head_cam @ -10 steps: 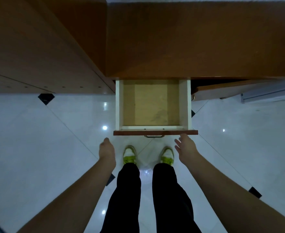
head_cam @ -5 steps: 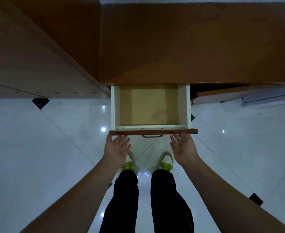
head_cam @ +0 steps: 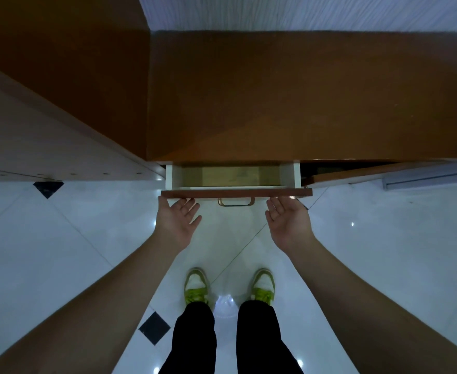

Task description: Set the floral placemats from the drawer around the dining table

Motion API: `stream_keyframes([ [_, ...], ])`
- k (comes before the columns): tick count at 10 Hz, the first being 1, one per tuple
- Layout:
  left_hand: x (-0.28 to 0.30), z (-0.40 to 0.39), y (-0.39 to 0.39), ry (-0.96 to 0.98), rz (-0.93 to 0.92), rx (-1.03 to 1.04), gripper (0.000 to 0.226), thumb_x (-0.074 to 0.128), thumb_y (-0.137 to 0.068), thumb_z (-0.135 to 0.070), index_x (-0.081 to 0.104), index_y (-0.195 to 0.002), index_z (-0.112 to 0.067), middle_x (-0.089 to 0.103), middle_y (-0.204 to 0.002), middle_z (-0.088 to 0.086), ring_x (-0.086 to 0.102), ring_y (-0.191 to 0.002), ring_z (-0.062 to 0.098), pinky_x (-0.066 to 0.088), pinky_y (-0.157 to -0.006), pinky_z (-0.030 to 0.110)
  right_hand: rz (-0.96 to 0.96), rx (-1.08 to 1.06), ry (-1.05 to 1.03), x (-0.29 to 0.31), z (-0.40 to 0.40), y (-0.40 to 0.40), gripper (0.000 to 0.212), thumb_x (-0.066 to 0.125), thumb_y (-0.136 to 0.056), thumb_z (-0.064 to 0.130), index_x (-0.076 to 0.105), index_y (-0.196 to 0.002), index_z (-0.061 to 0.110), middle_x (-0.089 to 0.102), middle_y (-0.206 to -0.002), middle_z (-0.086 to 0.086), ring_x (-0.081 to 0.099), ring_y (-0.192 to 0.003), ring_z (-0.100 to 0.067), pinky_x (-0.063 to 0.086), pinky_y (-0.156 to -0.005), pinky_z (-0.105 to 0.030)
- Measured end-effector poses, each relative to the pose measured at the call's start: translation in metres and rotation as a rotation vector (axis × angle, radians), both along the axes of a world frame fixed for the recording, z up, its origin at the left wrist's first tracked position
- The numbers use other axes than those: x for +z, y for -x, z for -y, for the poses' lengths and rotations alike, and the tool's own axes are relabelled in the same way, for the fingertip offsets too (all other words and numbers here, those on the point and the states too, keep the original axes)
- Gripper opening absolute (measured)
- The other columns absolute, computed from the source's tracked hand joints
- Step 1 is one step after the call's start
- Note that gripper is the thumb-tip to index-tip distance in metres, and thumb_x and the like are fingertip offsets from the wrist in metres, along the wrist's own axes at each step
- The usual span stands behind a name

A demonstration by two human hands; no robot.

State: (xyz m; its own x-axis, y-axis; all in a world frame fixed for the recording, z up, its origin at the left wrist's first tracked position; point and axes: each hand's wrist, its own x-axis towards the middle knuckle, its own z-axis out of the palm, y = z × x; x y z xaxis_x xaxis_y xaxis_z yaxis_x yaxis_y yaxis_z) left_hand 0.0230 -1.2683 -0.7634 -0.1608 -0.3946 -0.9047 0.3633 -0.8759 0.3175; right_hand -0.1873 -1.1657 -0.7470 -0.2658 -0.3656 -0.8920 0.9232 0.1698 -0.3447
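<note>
Fingertips of both hands are pressed flat against the reddish-brown wooden front panel [head_cam: 236, 193] of the pale-sided drawer [head_cam: 232, 177], the left hand [head_cam: 177, 221] near its left corner and the right hand [head_cam: 289, 221] near its right corner, on either side of the curved brass handle [head_cam: 236, 202]. Neither hand is curled around anything; the fingers are held straight. Compared with a second ago, the drawer has been pushed most of the way under the orange-brown cabinet top [head_cam: 302, 98], and only a narrow strip of its bare yellowish floor is left showing. No floral placemats can be seen in it, so they are judged to be already out, and the closing appears nearly finished.
</note>
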Motion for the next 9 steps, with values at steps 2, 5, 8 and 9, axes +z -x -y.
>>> stream_keyframes([
  [2, -0.004, 0.027, 0.010, 0.014, -0.040, -0.033, 0.081, 0.015, -0.099, -0.065, 0.020, -0.155, -0.007, 0.030, -0.159, 0.011, 0.026, -0.147, 0.026, 0.016, -0.121, 0.044, 0.019, -0.027, 0.035, -0.010, 0.032, 0.010, 0.044, 0.035, -0.097, 0.003, 0.050, -0.139, 0.006, 0.054, -0.140, -0.006, 0.045, -0.134, -0.018, 0.021, -0.120, -0.033],
  [5, -0.004, 0.051, 0.026, 0.061, -0.091, -0.024, 0.079, 0.012, -0.098, -0.065, 0.024, -0.154, -0.011, 0.033, -0.158, 0.008, 0.029, -0.146, 0.024, 0.019, -0.119, 0.051, 0.007, -0.081, 0.089, -0.015, 0.068, 0.027, 0.049, 0.035, -0.095, -0.002, 0.048, -0.141, 0.011, 0.058, -0.137, -0.008, 0.054, -0.126, -0.021, 0.034, -0.113, -0.034],
  [8, -0.007, 0.060, 0.024, 0.097, -0.045, -0.129, 0.077, 0.010, -0.099, -0.064, 0.028, -0.153, -0.012, 0.033, -0.158, 0.008, 0.028, -0.146, 0.023, 0.015, -0.121, 0.048, 0.010, -0.040, -0.050, -0.016, 0.077, 0.039, 0.059, 0.028, -0.088, -0.016, 0.041, -0.141, 0.006, 0.055, -0.137, -0.014, 0.053, -0.127, -0.027, 0.030, -0.116, -0.040],
  [9, 0.005, 0.049, 0.025, 0.142, 0.002, -0.305, 0.076, 0.012, -0.099, -0.064, 0.030, -0.153, -0.013, 0.035, -0.157, 0.006, 0.029, -0.146, 0.020, 0.016, -0.121, 0.047, -0.071, 0.163, -0.148, -0.011, 0.070, 0.035, 0.043, 0.034, -0.095, -0.005, 0.047, -0.134, 0.006, 0.059, -0.133, -0.014, 0.054, -0.126, -0.026, 0.034, -0.113, -0.040],
])
